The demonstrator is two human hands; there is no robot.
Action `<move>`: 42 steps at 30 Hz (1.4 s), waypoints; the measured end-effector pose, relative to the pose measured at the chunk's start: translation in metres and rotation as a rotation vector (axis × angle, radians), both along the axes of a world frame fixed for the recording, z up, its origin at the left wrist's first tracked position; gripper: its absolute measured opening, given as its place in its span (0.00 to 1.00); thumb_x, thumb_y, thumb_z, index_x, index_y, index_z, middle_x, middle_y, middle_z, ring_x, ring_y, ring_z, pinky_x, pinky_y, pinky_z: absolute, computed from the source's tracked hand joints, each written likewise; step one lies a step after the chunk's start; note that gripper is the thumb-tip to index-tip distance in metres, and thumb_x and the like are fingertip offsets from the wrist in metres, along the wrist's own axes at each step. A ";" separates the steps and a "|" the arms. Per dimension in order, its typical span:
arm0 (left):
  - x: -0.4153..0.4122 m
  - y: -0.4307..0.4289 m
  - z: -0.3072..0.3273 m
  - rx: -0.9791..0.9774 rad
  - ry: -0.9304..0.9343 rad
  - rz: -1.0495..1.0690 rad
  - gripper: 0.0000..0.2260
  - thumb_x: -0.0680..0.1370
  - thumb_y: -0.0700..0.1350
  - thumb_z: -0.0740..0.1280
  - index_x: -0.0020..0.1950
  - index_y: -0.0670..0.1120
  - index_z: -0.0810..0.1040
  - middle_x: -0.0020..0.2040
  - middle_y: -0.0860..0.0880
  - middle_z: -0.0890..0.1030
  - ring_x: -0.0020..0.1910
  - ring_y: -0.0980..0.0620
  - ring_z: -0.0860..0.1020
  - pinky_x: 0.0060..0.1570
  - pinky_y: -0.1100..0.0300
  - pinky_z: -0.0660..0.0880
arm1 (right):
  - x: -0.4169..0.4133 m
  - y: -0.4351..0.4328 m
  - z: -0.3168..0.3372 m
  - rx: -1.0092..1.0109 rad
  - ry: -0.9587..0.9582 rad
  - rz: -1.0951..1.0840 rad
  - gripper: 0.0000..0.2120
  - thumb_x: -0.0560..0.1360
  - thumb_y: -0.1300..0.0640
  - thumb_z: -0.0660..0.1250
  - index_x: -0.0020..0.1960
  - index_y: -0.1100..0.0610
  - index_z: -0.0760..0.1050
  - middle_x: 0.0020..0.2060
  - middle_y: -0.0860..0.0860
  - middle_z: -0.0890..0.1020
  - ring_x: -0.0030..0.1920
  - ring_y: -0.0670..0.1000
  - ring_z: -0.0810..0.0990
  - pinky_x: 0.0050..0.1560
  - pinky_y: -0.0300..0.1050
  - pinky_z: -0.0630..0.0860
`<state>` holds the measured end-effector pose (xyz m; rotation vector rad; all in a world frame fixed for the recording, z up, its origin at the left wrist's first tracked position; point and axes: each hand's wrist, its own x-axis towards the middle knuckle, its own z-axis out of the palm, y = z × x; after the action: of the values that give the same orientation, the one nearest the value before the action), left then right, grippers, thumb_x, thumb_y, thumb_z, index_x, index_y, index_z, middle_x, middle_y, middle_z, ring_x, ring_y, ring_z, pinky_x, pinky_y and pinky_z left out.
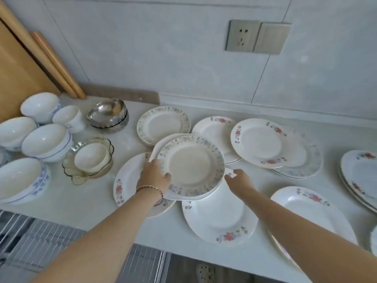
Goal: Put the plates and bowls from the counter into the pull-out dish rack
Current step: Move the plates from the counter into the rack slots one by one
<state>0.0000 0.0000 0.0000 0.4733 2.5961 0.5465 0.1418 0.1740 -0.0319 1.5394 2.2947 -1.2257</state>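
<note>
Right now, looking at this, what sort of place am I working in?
Most likely a home kitchen. A pale counter holds many plates and bowls, a socket sits in the tiled wall behind, and a pull-out wire rack shows below the counter's edge.

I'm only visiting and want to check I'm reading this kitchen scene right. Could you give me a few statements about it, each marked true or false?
1. The left hand holds a stack of flower-rimmed plates. True.
2. The right hand grips a bowl. False: its fingers are stretched out at the edge of a red-flowered plate and hold nothing.
3. A small white bowl sits inside the glass bowl. True.
4. The metal bowl stands far right. False: it is at the back left, beside the white bowls.
5. A plug is in the wall socket. False: nothing is plugged in.
</note>
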 end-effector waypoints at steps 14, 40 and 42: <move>-0.066 0.049 -0.055 0.107 -0.214 0.387 0.27 0.73 0.42 0.69 0.69 0.38 0.64 0.66 0.40 0.71 0.63 0.40 0.73 0.63 0.49 0.72 | -0.056 0.017 -0.048 -0.153 0.105 -0.174 0.18 0.79 0.55 0.57 0.61 0.68 0.68 0.56 0.64 0.78 0.57 0.63 0.77 0.56 0.51 0.72; -0.037 0.007 -0.045 0.126 -0.316 0.314 0.22 0.71 0.46 0.69 0.61 0.43 0.65 0.63 0.41 0.70 0.56 0.42 0.75 0.55 0.50 0.74 | -0.016 -0.020 -0.033 -0.117 0.298 -0.324 0.22 0.78 0.46 0.58 0.61 0.64 0.66 0.50 0.59 0.78 0.49 0.60 0.78 0.48 0.54 0.76; -0.019 -0.013 -0.037 0.187 -0.300 0.356 0.17 0.71 0.47 0.70 0.53 0.45 0.65 0.57 0.43 0.72 0.44 0.47 0.74 0.41 0.56 0.72 | -0.008 -0.027 -0.016 -0.083 0.335 -0.284 0.21 0.78 0.45 0.59 0.59 0.62 0.66 0.43 0.53 0.77 0.45 0.58 0.78 0.45 0.52 0.75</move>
<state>-0.0187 -0.0126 -0.0372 -0.0225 2.3556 0.9091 0.1334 0.1473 -0.0481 1.7945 2.2246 -1.7469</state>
